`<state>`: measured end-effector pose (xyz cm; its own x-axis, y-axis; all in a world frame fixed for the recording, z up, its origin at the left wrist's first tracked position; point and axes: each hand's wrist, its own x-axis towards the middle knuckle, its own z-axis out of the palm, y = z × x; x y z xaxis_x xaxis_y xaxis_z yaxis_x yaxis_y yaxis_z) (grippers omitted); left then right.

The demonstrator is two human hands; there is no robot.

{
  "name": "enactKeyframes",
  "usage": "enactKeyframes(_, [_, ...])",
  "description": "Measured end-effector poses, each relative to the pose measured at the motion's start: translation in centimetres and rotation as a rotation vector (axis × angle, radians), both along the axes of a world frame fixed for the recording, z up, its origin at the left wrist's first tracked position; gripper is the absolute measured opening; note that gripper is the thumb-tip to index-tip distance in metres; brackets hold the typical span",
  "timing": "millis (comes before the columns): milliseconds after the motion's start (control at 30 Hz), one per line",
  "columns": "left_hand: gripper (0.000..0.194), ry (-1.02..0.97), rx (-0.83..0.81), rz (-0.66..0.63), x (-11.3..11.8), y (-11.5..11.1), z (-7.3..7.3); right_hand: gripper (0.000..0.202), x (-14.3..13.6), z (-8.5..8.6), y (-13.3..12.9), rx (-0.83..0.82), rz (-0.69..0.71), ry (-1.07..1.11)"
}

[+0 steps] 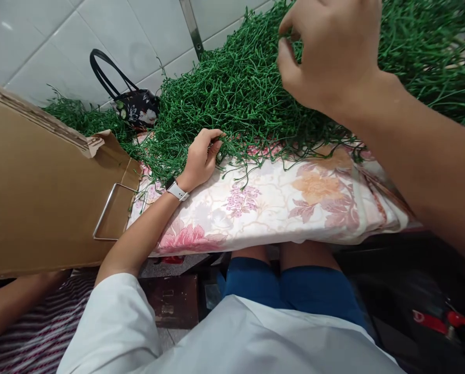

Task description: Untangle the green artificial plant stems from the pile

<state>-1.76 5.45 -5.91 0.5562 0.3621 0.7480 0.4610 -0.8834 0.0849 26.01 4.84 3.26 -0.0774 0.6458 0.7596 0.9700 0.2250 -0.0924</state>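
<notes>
A large heap of thin green stems [232, 93] with small knobby tips covers the far side of a table with a floral cloth [271, 202]. My left hand [201, 158], with a white-banded watch on its wrist, rests at the heap's near edge. Its thumb and forefinger close around the end of a green stem. Higher and to the right, my right hand [331, 54] is held over the heap. Its fingers curl in towards the thumb, and the top of the hand is cut off by the frame. Whatever lies between those fingertips cannot be made out.
A big cardboard box [41, 187] stands at the left, with a bent metal wire [106, 210] by its edge. A black floral handbag [138, 109] leans near the tiled wall [111, 31]. Another person's arm and striped clothing [41, 322] show below the box.
</notes>
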Motion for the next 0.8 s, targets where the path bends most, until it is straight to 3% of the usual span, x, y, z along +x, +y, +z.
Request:
enactKeyframes(100, [0.016, -0.037, -0.01, -0.012, 0.1, 0.1, 0.0, 0.033, 0.0, -0.6, 0.4, -0.006, -0.082, -0.019])
enactKeyframes(200, [0.014, -0.055, -0.026, 0.011, 0.2, 0.1, 0.0, 0.032, 0.2, -1.0, 0.0, 0.001, -0.015, -0.057])
enactKeyframes(367, [0.012, -0.081, 0.01, -0.008, 0.3, 0.1, 0.1, 0.034, -0.2, -0.5, -1.3, -0.123, 0.11, -0.022])
enactKeyframes(500, [0.015, -0.104, -0.052, 0.029, 0.4, 0.1, -0.2, 0.029, -1.9, -1.0, -1.9, -0.213, 0.358, 0.084])
enactKeyframes(633, [0.014, -0.133, -0.085, 0.022, 0.3, 0.0, -0.5, 0.029, -3.9, -3.0, -1.9, -0.384, 0.689, -0.101])
enactKeyframes(800, [0.017, -0.048, -0.009, 0.004, 0.5, -0.5, 0.1, 0.024, -4.2, -4.7, -1.2, -0.44, 0.816, -0.105])
